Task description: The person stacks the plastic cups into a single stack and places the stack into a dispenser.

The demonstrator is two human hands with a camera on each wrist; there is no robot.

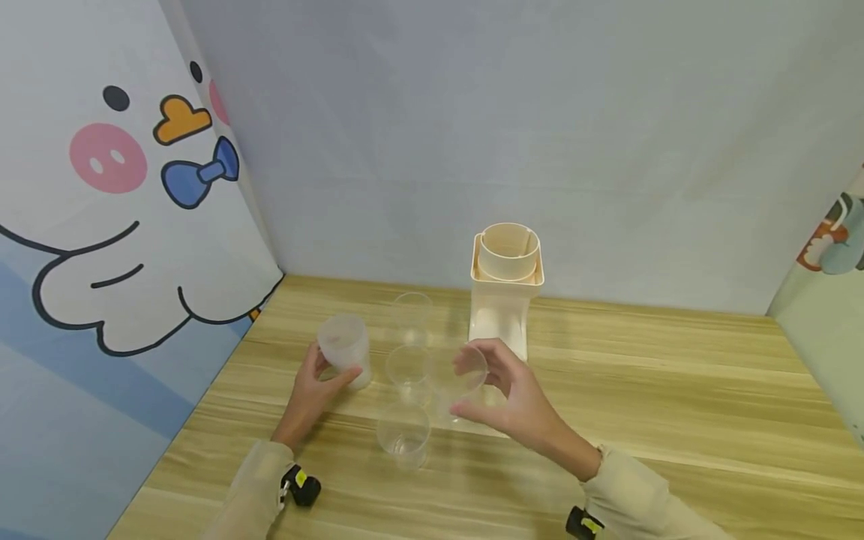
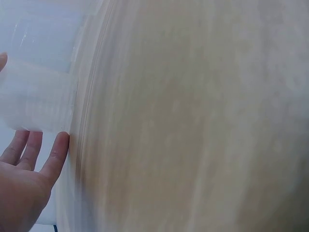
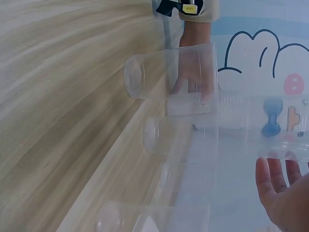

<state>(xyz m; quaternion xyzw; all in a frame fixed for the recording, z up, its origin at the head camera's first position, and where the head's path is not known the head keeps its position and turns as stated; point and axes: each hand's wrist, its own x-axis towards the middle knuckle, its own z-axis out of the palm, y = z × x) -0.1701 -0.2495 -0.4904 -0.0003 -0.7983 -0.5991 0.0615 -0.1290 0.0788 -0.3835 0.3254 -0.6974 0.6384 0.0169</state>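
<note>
My left hand (image 1: 316, 391) curls its thumb and fingers around a stack of translucent plastic cups (image 1: 347, 351) at the left of the table. In the left wrist view, fingertips (image 2: 60, 142) rest against the stack's side. My right hand (image 1: 516, 397) holds a clear plastic cup (image 1: 442, 371) between thumb and fingers. In the right wrist view this cup (image 3: 275, 123) is raised above the others. Between the hands, several clear cups stand upright: a back cup (image 1: 410, 315), a middle cup (image 1: 407, 367) and a front cup (image 1: 405, 439).
Behind my right hand stands a cream-coloured holder (image 1: 499, 300) with a round tube on top. The wood-grain table (image 1: 661, 390) meets a pale cloth wall (image 1: 540, 135) at the back. A cartoon-printed cloth (image 1: 135, 247) hangs along the left edge.
</note>
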